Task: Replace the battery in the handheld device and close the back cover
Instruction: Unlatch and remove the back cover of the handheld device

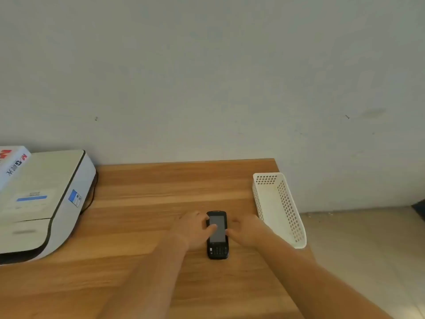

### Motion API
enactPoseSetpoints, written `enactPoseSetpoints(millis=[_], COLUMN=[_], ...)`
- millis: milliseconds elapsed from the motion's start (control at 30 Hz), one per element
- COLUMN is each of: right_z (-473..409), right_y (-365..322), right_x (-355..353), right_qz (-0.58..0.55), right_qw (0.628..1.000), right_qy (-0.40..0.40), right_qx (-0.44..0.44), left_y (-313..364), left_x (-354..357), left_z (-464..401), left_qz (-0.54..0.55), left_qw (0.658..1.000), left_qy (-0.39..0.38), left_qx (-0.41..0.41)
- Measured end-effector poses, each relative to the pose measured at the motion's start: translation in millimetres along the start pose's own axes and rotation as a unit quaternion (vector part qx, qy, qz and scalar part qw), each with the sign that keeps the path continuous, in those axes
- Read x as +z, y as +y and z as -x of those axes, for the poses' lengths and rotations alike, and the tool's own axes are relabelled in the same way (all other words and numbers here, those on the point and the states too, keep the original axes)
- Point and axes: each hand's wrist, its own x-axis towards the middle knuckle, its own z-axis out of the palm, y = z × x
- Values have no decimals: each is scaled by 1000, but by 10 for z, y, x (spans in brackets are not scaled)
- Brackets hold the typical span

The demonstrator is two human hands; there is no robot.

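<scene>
Two hands: both rest at the handheld device (217, 234), one on each flank, on the wooden tabletop (147, 199).
Left hand (195, 229): loosely curled against the device's left edge, thumb laid over the lower part of the screen; touching, but whether it truly grips cannot be told.
Right hand (245, 230): loosely curled at the right edge, fingertips just meeting the casing; a firm hold is likewise not shown.
Device, location: flat on the tabletop, right of centre, screen and keypad facing up, back cover hidden underneath.
Device, long axis: runs away from the person toward the wall (207, 77), nearly straight; keypad end nearest the person, screen end farthest.
Device, handling (judged): a rigid, thick plastic body, probably fairly light for two hands but dense for its size; glossy casing may slip, and the screen is the fragile face.
Where to hold (judged): the two long side edges, around mid-length, which keeps fingers off screen and keys and allows a turn-over to reach the back.
Task stage (judged): opening steps; the cover is out of sight and no loose battery shows anywhere in view.
Surroundings: white perforated basket (279, 208) near the right hand at the tabletop's right edge, seemingly empty; white printer (43, 201) well apart at left.
</scene>
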Motion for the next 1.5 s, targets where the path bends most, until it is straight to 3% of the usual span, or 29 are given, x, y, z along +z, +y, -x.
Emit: enactPoseSetpoints(millis=[400,667,1000,1200,1500], right_z=[-228,-265,-383,-421,-290], right_y=[222,317,469,556,509], right_x=[20,220,504,604,512], right_qz=[30,11,45,70,14], right_qw=[997,996,995,993,998], right_qy=[-74,-91,-94,-91,-66], right_qx=[-16,12,-2,5,20], left_y=[98,109,419,513,494], left_x=[361,503,828,948,923], left_z=[-246,-431,-670,-740,-760], left_qz=[8,-6,9,4,37], left_qw=[998,995,980,977,973], left_qy=[-16,22,-4,2,1], left_qx=[-58,-98,-197,-215,-229])
